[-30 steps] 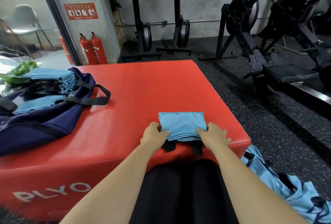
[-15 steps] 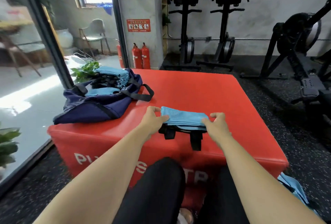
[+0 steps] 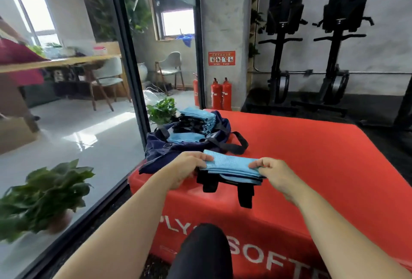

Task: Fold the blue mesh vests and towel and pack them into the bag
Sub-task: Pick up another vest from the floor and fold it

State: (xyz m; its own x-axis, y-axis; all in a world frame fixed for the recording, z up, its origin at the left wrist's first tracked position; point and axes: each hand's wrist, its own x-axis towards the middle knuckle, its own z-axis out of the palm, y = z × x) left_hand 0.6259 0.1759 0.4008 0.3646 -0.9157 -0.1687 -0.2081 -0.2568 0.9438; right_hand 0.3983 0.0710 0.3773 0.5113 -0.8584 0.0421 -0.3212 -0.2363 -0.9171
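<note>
Over near-left corner of red plyo box [image 3: 312, 156], folded blue mesh vest [image 3: 234, 164] now lifted off it, left hand [image 3: 186, 171] & right hand [image 3: 276, 175] fingers clamped on its ends, close to navy bag [image 3: 176, 148], so packing's prob next.

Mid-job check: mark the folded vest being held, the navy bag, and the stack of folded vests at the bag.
folded vest [image 3: 231, 164], head view, middle of its blue top layer.
navy bag [image 3: 160, 151], head view, its near side panel.
stack of folded vests [image 3: 198, 112], head view, top blue layer.
</note>
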